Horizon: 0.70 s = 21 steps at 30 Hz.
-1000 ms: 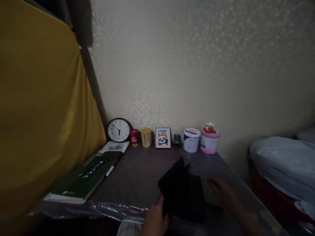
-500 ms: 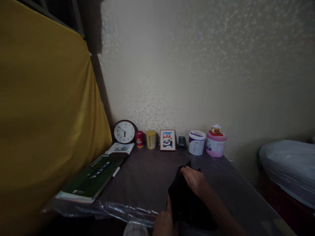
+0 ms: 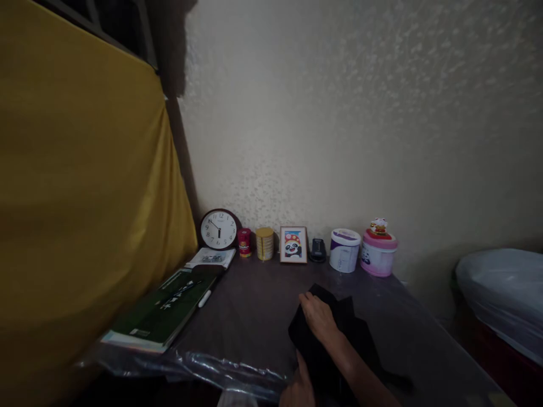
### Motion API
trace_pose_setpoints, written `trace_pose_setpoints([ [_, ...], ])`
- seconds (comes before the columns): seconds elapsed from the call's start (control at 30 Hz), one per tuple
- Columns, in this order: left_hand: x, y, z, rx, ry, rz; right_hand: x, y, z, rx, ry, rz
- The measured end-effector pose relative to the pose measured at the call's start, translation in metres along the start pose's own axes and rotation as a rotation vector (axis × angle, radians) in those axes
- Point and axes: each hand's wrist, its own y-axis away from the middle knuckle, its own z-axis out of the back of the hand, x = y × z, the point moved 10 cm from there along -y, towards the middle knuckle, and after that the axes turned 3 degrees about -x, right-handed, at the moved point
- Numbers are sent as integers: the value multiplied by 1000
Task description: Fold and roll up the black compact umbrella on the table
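Note:
A black cloth [image 3: 352,339] lies bunched on the dark table top [image 3: 254,305] near its front edge. My right hand [image 3: 318,316] rests on the cloth's far left part, fingers curled down onto the fabric. My left hand [image 3: 299,387] is at the bottom edge, closed on the cloth's near edge; only part of it shows.
Along the wall stand a clock [image 3: 219,229], a red tin [image 3: 244,242], a gold tin [image 3: 264,243], a panda picture frame [image 3: 293,245], a white tub [image 3: 344,250] and a pink tub [image 3: 378,252]. Green books [image 3: 163,308] and a yellow curtain [image 3: 76,198] at left. Plastic sheet [image 3: 220,370] over the front edge.
My right hand came in from the right onto the cloth and pressed it lower and flatter on the table. The view shifted slightly left.

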Motion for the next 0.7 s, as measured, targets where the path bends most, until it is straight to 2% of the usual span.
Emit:
trace_pose_setpoints([
  [0.17, 6, -7, -15, 29, 113, -2, -1, 0, -5, 18, -23, 1],
  [0.3, 5, 0, -10, 31, 159, 15, -3, -2, -9, 25, -29, -3],
  [0.37, 3, 3, -6, 13, 119, 25, -2, -3, -9, 27, -32, -7],
  [0.47, -3, 4, -5, 0, -15, -33, 1, -1, -3, 26, -41, -11],
  [0.63, -5, 0, -10, -4, -79, -101, 4, 24, 21, -24, -105, 8],
  [0.7, -4, 0, -10, -13, -66, -114, 0, 41, 24, 25, -97, 27],
])
